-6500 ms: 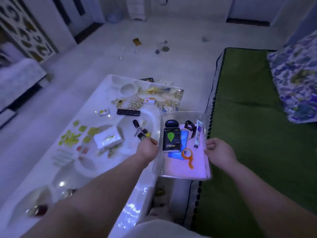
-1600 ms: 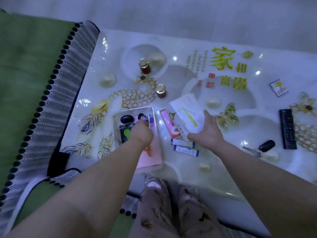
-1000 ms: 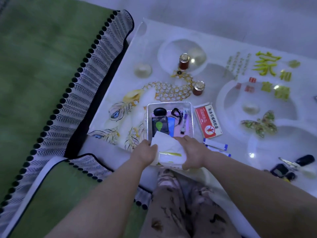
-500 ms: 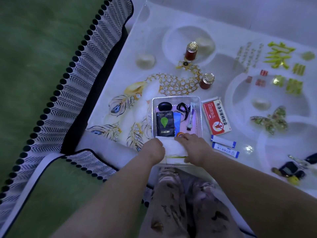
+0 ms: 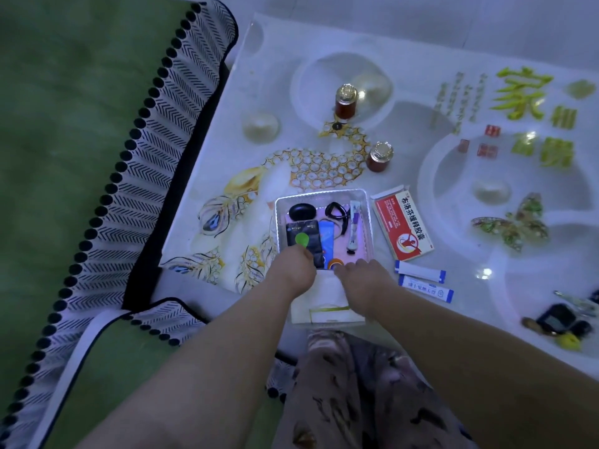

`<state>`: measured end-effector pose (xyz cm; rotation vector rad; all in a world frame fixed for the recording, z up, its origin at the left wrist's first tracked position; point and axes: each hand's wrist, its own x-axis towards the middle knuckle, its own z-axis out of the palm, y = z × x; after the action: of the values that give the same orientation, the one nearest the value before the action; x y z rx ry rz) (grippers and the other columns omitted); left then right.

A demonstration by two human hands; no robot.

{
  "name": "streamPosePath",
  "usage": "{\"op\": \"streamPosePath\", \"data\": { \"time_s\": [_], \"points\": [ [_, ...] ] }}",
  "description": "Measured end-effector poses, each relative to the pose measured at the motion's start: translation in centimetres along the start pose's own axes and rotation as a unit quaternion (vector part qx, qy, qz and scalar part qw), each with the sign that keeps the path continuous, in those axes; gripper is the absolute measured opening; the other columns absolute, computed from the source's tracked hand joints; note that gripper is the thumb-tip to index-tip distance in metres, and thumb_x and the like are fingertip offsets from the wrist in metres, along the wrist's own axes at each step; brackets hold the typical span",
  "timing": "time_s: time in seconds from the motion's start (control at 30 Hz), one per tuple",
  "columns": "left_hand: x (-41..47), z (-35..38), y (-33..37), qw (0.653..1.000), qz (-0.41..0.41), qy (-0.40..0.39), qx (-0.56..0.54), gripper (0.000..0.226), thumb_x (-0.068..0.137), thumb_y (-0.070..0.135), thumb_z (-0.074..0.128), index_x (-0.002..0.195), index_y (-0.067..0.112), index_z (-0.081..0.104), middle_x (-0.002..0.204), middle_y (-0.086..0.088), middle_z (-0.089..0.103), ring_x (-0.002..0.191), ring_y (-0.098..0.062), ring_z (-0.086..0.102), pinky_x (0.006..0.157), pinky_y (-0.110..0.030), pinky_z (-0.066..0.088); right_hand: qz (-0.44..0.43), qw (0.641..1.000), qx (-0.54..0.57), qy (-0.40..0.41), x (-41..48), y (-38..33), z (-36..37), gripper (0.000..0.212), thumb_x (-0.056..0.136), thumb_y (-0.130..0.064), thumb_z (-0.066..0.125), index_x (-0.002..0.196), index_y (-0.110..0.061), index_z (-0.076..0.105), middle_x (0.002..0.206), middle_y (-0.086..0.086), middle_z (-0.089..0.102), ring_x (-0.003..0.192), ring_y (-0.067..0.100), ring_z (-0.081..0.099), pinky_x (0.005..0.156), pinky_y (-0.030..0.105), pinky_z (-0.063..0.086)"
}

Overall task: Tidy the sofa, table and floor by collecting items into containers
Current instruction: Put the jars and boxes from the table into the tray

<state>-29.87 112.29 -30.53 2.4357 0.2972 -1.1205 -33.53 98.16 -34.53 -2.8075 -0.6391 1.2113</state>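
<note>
A clear plastic container stands on the white patterned table near its front edge. Inside lie a black case, a black packet with a green leaf, a blue card, a black cable and a small tube. A white tissue pack fills the container's near end. My left hand and my right hand both sit on the pack's far end, fingers curled down over it. The fingertips are mostly hidden.
A red medicine box and two blue-and-white sachets lie right of the container. Two small amber jars stand behind it. Keys and dark small items lie at the right edge. The green sofa cover lies left.
The container went from my hands onto the table. My right hand took the tissue pack from the table, and both hands pushed it into the container's near end.
</note>
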Motion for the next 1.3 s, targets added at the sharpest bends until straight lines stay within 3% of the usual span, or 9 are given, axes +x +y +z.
{"op": "streamPosePath", "data": {
  "time_s": [0.13, 0.27, 0.37, 0.57, 0.67, 0.77, 0.87, 1.07, 1.3],
  "points": [
    [0.9, 0.5, 1.0, 1.0, 0.008, 0.004, -0.006, 0.023, 0.093, 0.004, 0.04, 0.091, 0.004, 0.062, 0.094, -0.016, 0.059, 0.084, -0.024, 0.049, 0.072, -0.03, 0.041, 0.035, 0.999, 0.033, -0.005, 1.3, 0.1, 0.4, 0.046, 0.089, -0.02, 0.039, 0.134, -0.01, 0.039, 0.13, 0.014, 0.042, 0.119, 0.03, 0.04, 0.097, 0.04, 0.033],
    [1.3, 1.0, 1.1, 1.0, -0.01, -0.006, -0.002, 0.033, 0.09, 0.002, 0.041, 0.059, 0.014, 0.044, 0.085, -0.024, 0.056, 0.081, -0.038, 0.05, 0.065, -0.026, 0.033, 0.054, 0.996, 0.068, 0.033, 1.3, -0.3, 0.8, 0.059, 0.088, -0.021, 0.038, 0.143, -0.006, 0.023, 0.136, 0.015, 0.035, 0.122, 0.03, 0.037, 0.097, 0.039, 0.033],
    [1.4, 0.7, 1.5, 1.0, -0.011, -0.007, 0.002, 0.025, 0.091, 0.002, 0.04, 0.074, 0.009, 0.056, 0.102, -0.022, 0.064, 0.093, -0.036, 0.056, 0.068, -0.028, 0.037, 0.04, 0.995, 0.076, 0.045, 0.7, -0.2, 1.0, 0.069, 0.089, -0.019, 0.04, 0.149, -0.005, 0.008, 0.145, 0.016, 0.026, 0.126, 0.032, 0.034, 0.099, 0.039, 0.034],
    [2.3, -0.4, 2.7, 1.0, -0.013, 0.017, -0.003, 0.03, 0.092, 0.003, 0.04, 0.067, 0.019, 0.042, 0.066, 0.006, 0.041, 0.082, -0.024, 0.045, 0.06, -0.028, 0.032, 0.05, 0.984, 0.141, 0.094, 1.1, 0.8, -0.6, 0.048, 0.085, 0.0, 0.045, 0.132, -0.009, 0.042, 0.127, 0.011, 0.044, 0.111, 0.029, 0.049, 0.081, 0.034, 0.042],
    [3.5, -1.4, 3.7, 0.999, 0.002, 0.038, 0.005, 0.021, 0.093, 0.006, 0.04, 0.095, 0.011, 0.06, 0.097, -0.006, 0.063, 0.098, -0.03, 0.054, 0.069, -0.025, 0.037, 0.058, 0.973, 0.181, 0.131, 1.4, 2.0, -1.7, 0.04, 0.085, -0.002, 0.046, 0.121, -0.014, 0.056, 0.116, 0.007, 0.052, 0.105, 0.028, 0.053, 0.076, 0.033, 0.043],
    [4.9, -2.5, 5.3, 0.998, 0.005, 0.057, -0.011, 0.033, 0.095, 0.008, 0.04, 0.122, 0.01, 0.058, 0.125, -0.009, 0.061, 0.116, -0.027, 0.055, 0.087, -0.023, 0.038, 0.084, 0.954, 0.229, 0.172, 1.3, 4.0, -3.3, 0.042, 0.083, -0.003, 0.049, 0.12, -0.02, 0.059, 0.115, 0.005, 0.057, 0.11, 0.027, 0.053, 0.082, 0.035, 0.044],
    [6.5, -3.6, 7.0, 0.996, 0.015, 0.07, -0.049, 0.03, 0.093, 0.01, 0.042, 0.118, 0.014, 0.059, 0.125, -0.009, 0.061, 0.113, -0.029, 0.058, 0.094, -0.027, 0.044, 0.134, 0.93, 0.27, 0.211, 1.3, 6.3, -4.8, 0.042, 0.084, -0.002, 0.047, 0.119, -0.023, 0.06, 0.116, 0.005, 0.058, 0.113, 0.026, 0.053, 0.081, 0.033, 0.044],
    [11.1, -7.1, 11.7, 0.989, 0.059, 0.126, -0.048, 0.035, 0.094, 0.013, 0.041, 0.126, 0.012, 0.053, 0.126, -0.01, 0.059, 0.104, -0.028, 0.058, 0.083, -0.027, 0.045, 0.207, 0.881, 0.299, 0.302, 4.0, 10.5, -7.3, 0.047, 0.083, -0.003, 0.049, 0.126, -0.021, 0.055, 0.118, 0.006, 0.057, 0.111, 0.028, 0.052, 0.085, 0.038, 0.046],
    [17.3, -9.7, 16.4, 0.981, 0.105, 0.16, -0.011, 0.054, 0.09, 0.011, 0.045, 0.142, 0.017, 0.034, 0.135, -0.015, 0.048, 0.12, -0.033, 0.052, 0.095, -0.036, 0.043, 0.212, 0.888, 0.278, 0.3, 8.8, 13.5, -9.5, 0.062, 0.087, -0.004, 0.049, 0.144, -0.022, 0.034, 0.15, 0.004, 0.034, 0.133, 0.029, 0.034, 0.103, 0.039, 0.035]
  ]
}}
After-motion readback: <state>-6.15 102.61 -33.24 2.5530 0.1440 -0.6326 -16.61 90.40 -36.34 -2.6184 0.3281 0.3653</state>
